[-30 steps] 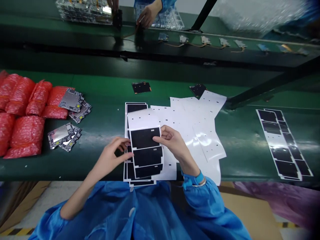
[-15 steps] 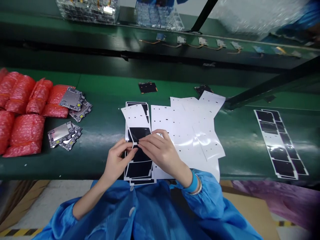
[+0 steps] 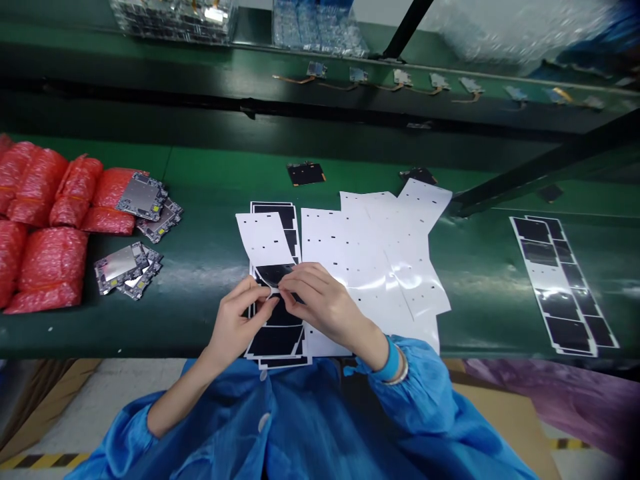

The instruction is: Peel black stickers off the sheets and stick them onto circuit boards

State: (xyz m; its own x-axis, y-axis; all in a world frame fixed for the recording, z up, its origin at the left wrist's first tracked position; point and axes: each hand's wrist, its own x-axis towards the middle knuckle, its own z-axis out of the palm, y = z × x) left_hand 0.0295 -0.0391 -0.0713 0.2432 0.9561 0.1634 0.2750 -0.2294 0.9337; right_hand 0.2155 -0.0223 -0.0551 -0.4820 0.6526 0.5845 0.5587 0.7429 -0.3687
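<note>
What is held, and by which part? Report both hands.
Left hand and right hand pinch the black-panelled sheet near its left edge, around the lower border of its uppermost black panel.

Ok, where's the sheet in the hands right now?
In the head view, the held sheet is left of centre, pinched by the left hand and right hand, over the stack of black-panelled sheets and left of the white sheets.

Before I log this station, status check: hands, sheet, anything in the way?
Left hand, right hand: both pinching black-and-white sheet. Sheet bent, over similar stack. White sheets alongside, partly under right hand; no obstruction seen.
</note>
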